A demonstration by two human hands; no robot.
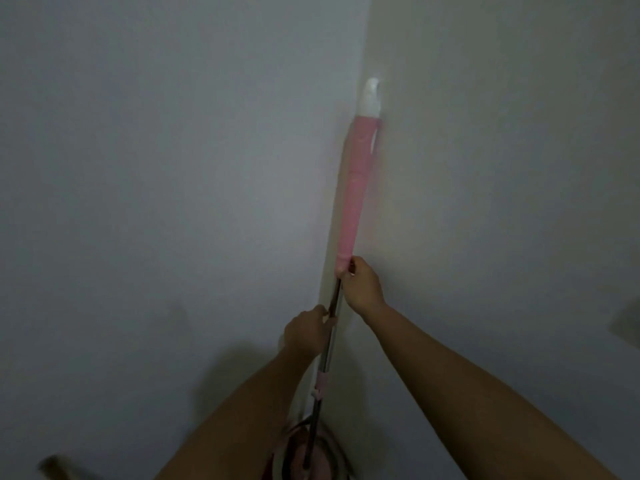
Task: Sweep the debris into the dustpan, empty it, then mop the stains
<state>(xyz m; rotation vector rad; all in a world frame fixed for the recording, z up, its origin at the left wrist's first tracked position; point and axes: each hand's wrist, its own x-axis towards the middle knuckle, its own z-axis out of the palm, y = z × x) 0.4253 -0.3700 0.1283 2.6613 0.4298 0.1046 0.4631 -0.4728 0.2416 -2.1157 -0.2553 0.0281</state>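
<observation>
A mop stands nearly upright in a wall corner, its pink upper grip [356, 188] ending in a white cap [370, 97]. Below the grip runs a shiny metal pole [327, 355] with a pink clamp [320, 384]. My right hand [362, 285] grips the pole just under the pink grip. My left hand [308, 332] grips the metal pole a little lower. The pole's lower end drops into a round bucket [311, 455] at the bottom edge; the mop head is hidden.
Two plain pale walls meet in a corner [346, 64] right behind the mop. A blurred brownish object [57, 467] lies at the lower left. A grey shape [627, 323] shows at the right edge.
</observation>
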